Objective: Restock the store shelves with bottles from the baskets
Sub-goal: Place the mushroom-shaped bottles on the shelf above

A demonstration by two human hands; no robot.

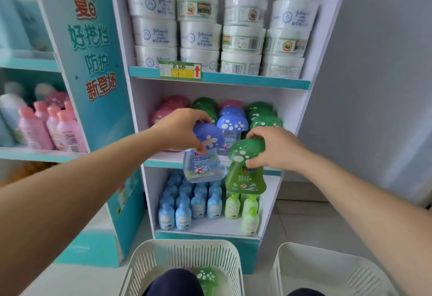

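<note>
My left hand [181, 129] grips the mushroom-shaped cap of a blue bottle [203, 166] and holds it in the air in front of the middle shelf [163, 162]. My right hand [278, 147] grips the spotted cap of a green bottle [245, 176] beside it, slightly lower. Behind them on the middle shelf stand pink, green and blue mushroom-cap bottles [232, 122]. Below me a slotted white basket [187, 256] holds another green mushroom-cap bottle [207, 277]. A second white basket [327, 270] sits to its right; nothing shows inside it.
The top shelf carries stacked white round tubs [201, 36] above a price tag [180, 69]. Small blue and pale green pump bottles [201, 204] fill the bottom shelf. A teal printed side panel [93, 62] divides off left shelves with pink bottles [58, 127]. A grey wall stands right.
</note>
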